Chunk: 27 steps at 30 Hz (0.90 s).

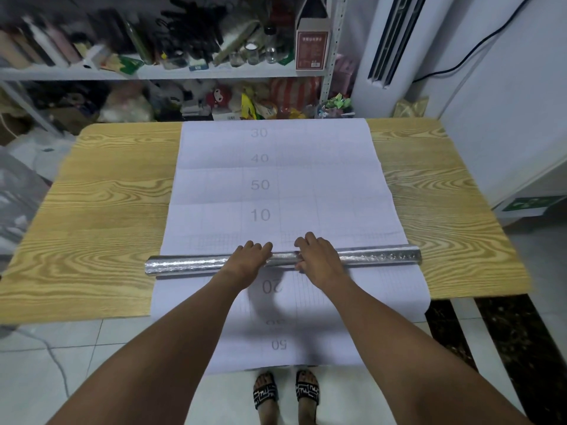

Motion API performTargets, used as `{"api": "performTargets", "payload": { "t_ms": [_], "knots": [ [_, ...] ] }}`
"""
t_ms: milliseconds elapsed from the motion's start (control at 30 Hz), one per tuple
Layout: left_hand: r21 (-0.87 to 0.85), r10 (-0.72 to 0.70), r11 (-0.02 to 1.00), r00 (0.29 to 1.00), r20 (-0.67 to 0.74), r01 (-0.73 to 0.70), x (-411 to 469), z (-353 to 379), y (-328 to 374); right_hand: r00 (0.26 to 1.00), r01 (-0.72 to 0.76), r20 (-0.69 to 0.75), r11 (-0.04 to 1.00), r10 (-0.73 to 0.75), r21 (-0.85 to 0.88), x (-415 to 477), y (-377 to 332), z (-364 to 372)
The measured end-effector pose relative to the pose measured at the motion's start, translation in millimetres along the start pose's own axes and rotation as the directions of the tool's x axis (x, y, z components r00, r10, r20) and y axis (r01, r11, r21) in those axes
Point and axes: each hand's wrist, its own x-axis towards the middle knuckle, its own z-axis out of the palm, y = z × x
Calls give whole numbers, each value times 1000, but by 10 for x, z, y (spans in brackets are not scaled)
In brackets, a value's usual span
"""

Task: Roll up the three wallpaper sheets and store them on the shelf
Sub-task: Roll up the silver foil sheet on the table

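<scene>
Both hands, left hand [250, 258] and right hand [316, 259], press the silver roll [190, 263].

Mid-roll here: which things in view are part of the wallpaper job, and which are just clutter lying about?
Part of the job:
silver roll
white gridded sheet
left hand and right hand, both resting on the roll
shelf, where the rolls go
wooden table

Just lying about:
red-brown carton
glass jars
plush toy
black cable
</scene>
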Motion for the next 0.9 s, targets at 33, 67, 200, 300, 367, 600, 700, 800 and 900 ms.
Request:
{"api": "performTargets", "payload": {
  "t_ms": [33,67,200,300,367,600,700,800,900],
  "knots": [
    [-13,5,1000,1000,7,-5,0,12,-10,1000,4,-4,1000,-4,-6,-2,3,3],
    [-27,9,1000,1000,14,-8,-4,29,-18,1000,5,-3,1000,-5,-11,-4,0,1],
    [-54,7,999,998,62,-4,-10,84,-13,999,32,45,998,-30,-46,18,-14,20],
    [31,-40,999,997,67,38,67,34,25,997,33,65,999,-30,-42,79,-27,14],
    [88,-77,994,994,77,70,130,-17,69,997,11,82,999,-8,-35,102,-34,8],
    [51,-96,994,990,100,92,176,-109,85,997,-3,80,996,9,-84,112,-29,-45],
    [28,-99,995,993,70,97,156,-130,95,995,7,95,999,-2,-51,132,-5,-50],
    [16,-96,995,995,35,95,122,-164,100,991,20,134,998,-11,-65,153,-6,-55],
    [19,-88,996,994,69,87,115,-199,117,993,11,121,999,-6,-44,169,-9,-47]
  ]
}}
